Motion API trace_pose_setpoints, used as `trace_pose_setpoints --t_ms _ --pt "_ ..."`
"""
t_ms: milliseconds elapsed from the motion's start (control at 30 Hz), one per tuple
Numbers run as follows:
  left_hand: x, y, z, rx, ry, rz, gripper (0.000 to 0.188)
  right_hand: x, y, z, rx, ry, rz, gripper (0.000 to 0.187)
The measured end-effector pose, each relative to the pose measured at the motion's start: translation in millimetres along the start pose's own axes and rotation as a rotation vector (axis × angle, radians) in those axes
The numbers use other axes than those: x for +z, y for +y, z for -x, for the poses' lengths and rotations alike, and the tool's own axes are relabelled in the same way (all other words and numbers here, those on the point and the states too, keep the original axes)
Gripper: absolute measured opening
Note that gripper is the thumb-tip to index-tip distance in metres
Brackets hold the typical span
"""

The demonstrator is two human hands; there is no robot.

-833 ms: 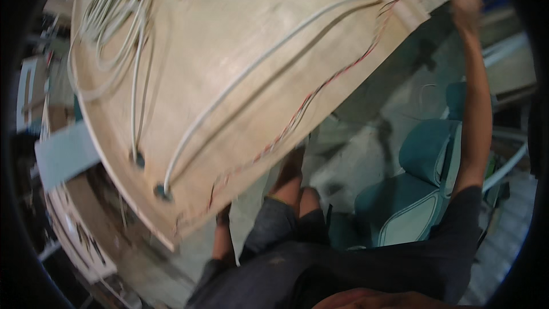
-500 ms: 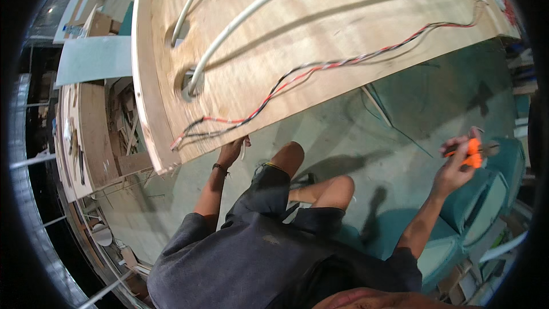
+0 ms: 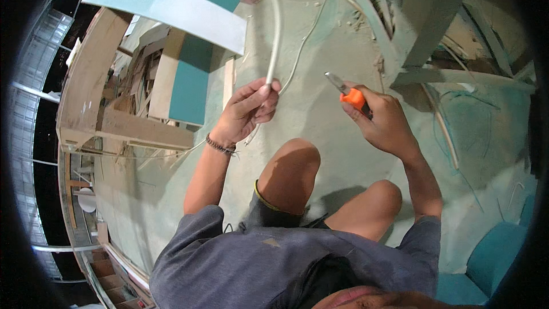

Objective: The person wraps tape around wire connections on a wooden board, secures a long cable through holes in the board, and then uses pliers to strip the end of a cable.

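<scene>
Crouched over the floor, I pinch a thick whitish cable (image 3: 277, 34) between the fingers and thumb of my left hand (image 3: 246, 109). Its long part rises past my fingers toward the top of the picture, and a short end hangs below them near my wrist. In my right hand (image 3: 386, 123) are pliers with orange grips (image 3: 353, 98). Their metal jaws point up and to the left, toward the cable but apart from it; whether the jaws are parted is too small to tell. My palm and fingers cover most of the handles.
A long pale board (image 3: 171, 8) and a teal-and-wood panel (image 3: 177, 80) stand at left beside a wooden frame (image 3: 143, 129) with scraps inside. A thinner cable (image 3: 303, 46) lies on the floor. A grey-green wooden structure (image 3: 429, 17) rises at upper right; teal cushioned seating (image 3: 497, 254) is at lower right.
The plywood panel with wires has left the view. My left hand has come up from beneath it and now shows the cable in its grip. My right hand brought the pliers leftward, nearer the cable.
</scene>
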State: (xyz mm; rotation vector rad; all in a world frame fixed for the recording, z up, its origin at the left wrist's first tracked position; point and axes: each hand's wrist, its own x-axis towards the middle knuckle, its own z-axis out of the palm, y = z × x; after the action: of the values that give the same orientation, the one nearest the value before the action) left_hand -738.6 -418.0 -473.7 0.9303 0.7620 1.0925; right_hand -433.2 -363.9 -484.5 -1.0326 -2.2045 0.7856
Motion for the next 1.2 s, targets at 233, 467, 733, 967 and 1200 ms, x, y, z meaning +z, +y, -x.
trace_pose_setpoints --t_ms 233,467,733,967,1200 --pt "-24 19 39 -0.114 -0.096 -0.031 0.031 60 -63 -14 -0.186 -0.018 0.152 0.039" --pt "-44 19 65 -0.073 -0.24 -0.025 0.034 78 -110 -5 -0.055 -0.038 0.256 0.041" --pt "-58 22 65 -0.109 -0.335 0.084 0.031 97 -117 3 -0.082 0.065 0.197 0.041" --pt "-51 28 74 0.002 -0.294 -0.198 0.035 102 -122 1 -0.054 0.065 0.172 0.044" --pt "-44 40 76 0.006 -0.265 -0.383 0.037 94 -129 1 0.097 0.006 0.068 0.043"
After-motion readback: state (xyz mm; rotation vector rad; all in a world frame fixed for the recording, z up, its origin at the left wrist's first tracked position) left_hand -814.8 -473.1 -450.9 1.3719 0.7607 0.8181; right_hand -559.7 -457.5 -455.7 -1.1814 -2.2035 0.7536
